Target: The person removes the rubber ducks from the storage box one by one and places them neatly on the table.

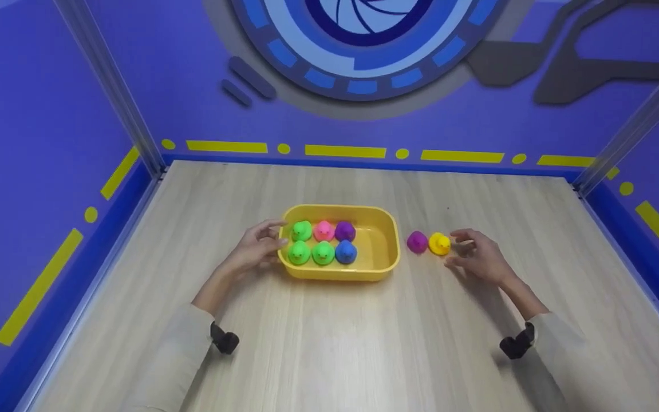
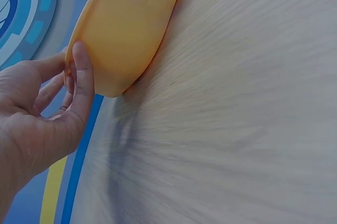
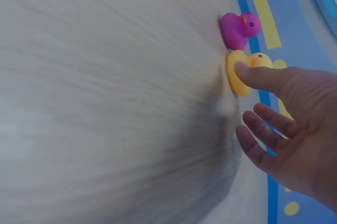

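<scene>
A yellow plastic tub (image 1: pixel 378 273) stands mid-table, with several small rubber ducks in its left and middle part: green (image 1: pixel 299 253), pink (image 1: pixel 323 231), purple (image 1: pixel 345 232) and blue (image 1: pixel 346 252). At its left end my left hand (image 1: pixel 256 247) holds the rim, the thumb (image 2: pixel 82 74) lying against the outer wall. To the right of the tub, a purple duck (image 1: pixel 417 242) and a yellow duck (image 1: pixel 440 244) sit side by side on the table. My right hand (image 1: pixel 481 256) is just right of the yellow duck, thumb and fingers spread apart, holding nothing.
The wooden tabletop (image 1: pixel 335 343) is enclosed by blue printed walls (image 1: pixel 192 114) at the back and both sides. Metal posts (image 1: pixel 117 103) rise at the back corners. A black wrist camera (image 1: pixel 225 339) is strapped to each forearm.
</scene>
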A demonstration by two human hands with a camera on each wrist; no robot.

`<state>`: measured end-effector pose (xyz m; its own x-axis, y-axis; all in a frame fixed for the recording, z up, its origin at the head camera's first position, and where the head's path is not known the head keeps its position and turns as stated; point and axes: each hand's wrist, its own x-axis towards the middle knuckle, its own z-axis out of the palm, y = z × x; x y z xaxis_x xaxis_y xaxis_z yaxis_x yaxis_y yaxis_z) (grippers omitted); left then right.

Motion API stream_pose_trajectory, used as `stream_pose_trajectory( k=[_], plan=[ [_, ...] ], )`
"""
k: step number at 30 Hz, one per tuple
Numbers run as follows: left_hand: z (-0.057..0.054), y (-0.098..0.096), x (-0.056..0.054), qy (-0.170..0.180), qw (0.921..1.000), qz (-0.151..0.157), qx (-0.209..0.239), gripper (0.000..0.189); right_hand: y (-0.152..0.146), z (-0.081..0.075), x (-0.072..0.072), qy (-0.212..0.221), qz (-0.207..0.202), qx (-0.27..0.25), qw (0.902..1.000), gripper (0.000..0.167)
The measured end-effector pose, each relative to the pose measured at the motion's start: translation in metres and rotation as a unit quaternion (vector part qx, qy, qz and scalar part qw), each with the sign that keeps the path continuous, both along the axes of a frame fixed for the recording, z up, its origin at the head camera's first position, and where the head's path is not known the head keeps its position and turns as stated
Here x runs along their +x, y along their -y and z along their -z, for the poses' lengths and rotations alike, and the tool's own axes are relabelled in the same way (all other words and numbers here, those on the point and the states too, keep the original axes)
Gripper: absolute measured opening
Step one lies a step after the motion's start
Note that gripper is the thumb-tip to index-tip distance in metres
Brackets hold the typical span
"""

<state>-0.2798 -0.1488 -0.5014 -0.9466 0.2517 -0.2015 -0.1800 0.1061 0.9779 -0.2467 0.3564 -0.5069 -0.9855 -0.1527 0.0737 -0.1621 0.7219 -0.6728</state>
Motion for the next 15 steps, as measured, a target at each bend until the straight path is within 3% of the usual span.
stream_pose_trajectory(
  k=[7,15],
  plan=[
    [0.002,0.003,0.000,-0.006,0.9999,0.013,0.002,0.053,-0.006,-0.013,0.009,-0.031,-0.017,-0.007,0.9994,0.051],
    [0.001,0.006,0.000,-0.008,0.9993,0.035,-0.013,0.051,-0.007,-0.031,0.005,-0.062,-0.018,0.013,0.9979,0.047]
  ],
)
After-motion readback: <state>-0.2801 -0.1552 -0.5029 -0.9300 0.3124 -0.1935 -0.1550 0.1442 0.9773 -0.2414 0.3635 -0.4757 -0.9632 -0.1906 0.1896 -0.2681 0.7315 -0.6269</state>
